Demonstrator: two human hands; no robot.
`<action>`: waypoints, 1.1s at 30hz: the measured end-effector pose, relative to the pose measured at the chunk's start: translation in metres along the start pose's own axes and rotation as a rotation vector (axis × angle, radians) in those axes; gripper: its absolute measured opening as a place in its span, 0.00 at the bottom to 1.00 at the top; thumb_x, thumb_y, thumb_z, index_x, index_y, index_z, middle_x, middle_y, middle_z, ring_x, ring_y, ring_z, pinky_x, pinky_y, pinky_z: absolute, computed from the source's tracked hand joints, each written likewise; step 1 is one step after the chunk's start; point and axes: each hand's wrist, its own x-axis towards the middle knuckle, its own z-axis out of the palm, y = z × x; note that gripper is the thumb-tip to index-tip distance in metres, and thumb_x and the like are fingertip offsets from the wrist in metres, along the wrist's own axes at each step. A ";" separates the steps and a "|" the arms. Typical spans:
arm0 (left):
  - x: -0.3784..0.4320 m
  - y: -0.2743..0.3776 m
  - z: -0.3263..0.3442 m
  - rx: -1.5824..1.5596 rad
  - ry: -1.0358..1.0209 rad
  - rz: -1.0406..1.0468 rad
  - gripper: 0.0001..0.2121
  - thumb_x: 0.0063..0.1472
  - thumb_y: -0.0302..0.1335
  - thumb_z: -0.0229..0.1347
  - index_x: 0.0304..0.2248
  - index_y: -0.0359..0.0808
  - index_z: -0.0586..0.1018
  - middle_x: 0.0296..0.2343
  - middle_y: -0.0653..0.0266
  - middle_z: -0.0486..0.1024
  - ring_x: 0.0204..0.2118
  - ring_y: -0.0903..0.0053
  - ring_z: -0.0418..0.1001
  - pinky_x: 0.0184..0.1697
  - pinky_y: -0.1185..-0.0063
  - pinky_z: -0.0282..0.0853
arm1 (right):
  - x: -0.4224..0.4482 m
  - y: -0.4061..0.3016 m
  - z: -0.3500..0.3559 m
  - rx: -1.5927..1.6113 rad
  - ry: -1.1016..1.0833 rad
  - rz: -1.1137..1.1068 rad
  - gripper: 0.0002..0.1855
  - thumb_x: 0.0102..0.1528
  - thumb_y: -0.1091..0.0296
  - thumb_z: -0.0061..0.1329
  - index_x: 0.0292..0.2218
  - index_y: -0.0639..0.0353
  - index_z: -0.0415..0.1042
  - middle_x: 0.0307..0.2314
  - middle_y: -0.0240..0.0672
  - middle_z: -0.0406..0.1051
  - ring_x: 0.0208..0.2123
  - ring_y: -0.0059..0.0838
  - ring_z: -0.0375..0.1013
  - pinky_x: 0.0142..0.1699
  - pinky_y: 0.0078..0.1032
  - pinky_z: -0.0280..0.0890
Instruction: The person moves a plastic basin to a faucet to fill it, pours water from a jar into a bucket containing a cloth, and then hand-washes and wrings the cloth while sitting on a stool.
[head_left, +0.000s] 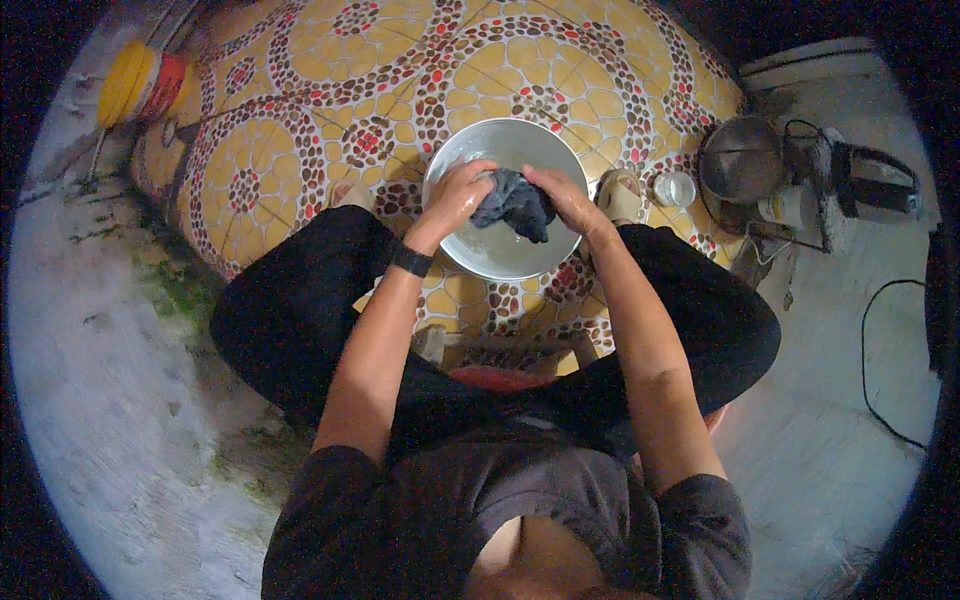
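Between my knees on the tiled floor stands a round metal basin (480, 255) holding what looks like shallow, cloudy water. Over it, a bunched dark grey cloth (517, 202) is gripped from both sides. My left hand (463, 191) holds the lighter grey, left part of it, with wet-looking skin and a black band (411, 259) on the wrist. On the right, my right hand (564, 196) has its fingers on the darker part. A dark end of the cloth hangs down towards the basin's near side. Some fingertips are hidden in the folds.
Right of my sandalled foot (621, 193) sits a small clear container (673, 189). Beyond it are a round dark pot (742, 159) and a black-handled appliance (874, 180) with cords. A yellow and red object (142, 84) is at the far left.
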 end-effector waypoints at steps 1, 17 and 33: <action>-0.002 0.009 0.001 0.008 -0.082 0.071 0.18 0.53 0.38 0.50 0.38 0.30 0.70 0.35 0.59 0.70 0.38 0.76 0.68 0.41 0.80 0.62 | -0.002 -0.008 0.006 -0.024 0.011 -0.027 0.26 0.51 0.44 0.43 0.34 0.63 0.72 0.27 0.34 0.71 0.28 0.23 0.68 0.36 0.24 0.62; -0.008 0.020 0.020 -1.134 -0.042 -0.245 0.20 0.59 0.41 0.39 0.43 0.35 0.66 0.41 0.61 0.68 0.44 0.70 0.66 0.48 0.72 0.60 | -0.041 -0.024 0.067 -0.751 0.384 -0.576 0.27 0.41 0.61 0.51 0.40 0.70 0.66 0.34 0.50 0.64 0.38 0.44 0.64 0.45 0.33 0.59; -0.017 0.007 0.029 -1.241 0.027 -0.300 0.17 0.57 0.38 0.43 0.41 0.37 0.66 0.39 0.61 0.66 0.39 0.70 0.65 0.45 0.71 0.62 | -0.061 -0.066 0.051 -0.794 -0.162 -0.598 0.23 0.48 0.57 0.48 0.41 0.64 0.67 0.33 0.46 0.66 0.39 0.43 0.64 0.46 0.32 0.58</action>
